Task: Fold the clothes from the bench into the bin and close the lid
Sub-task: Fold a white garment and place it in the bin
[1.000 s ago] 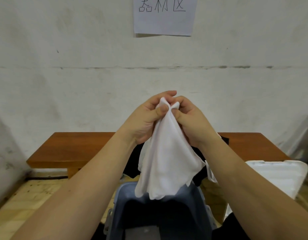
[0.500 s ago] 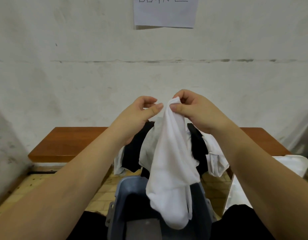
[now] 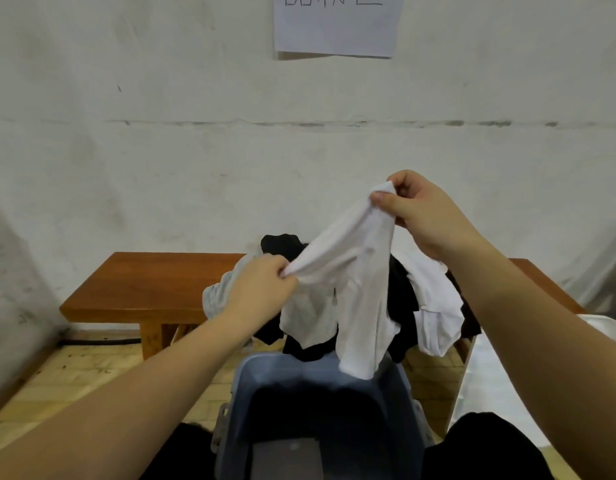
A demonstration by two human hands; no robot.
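A white garment hangs in the air between my two hands, above the open blue-grey bin. My right hand pinches its upper corner, high and to the right. Lower and to the left, my left hand grips another part of the cloth. The garment's lower end dangles at the bin's far rim. Behind it a pile of black and white clothes lies on the wooden bench. The bin's white lid leans at the right, partly hidden by my right arm.
A white wall with a paper sign stands close behind the bench. The floor is yellowish tile. My dark-clothed knees flank the bin at the bottom of the view.
My hands have moved apart: the left one dropped down and left and now grips the cloth, the right stayed high. The white garment is stretched out between them.
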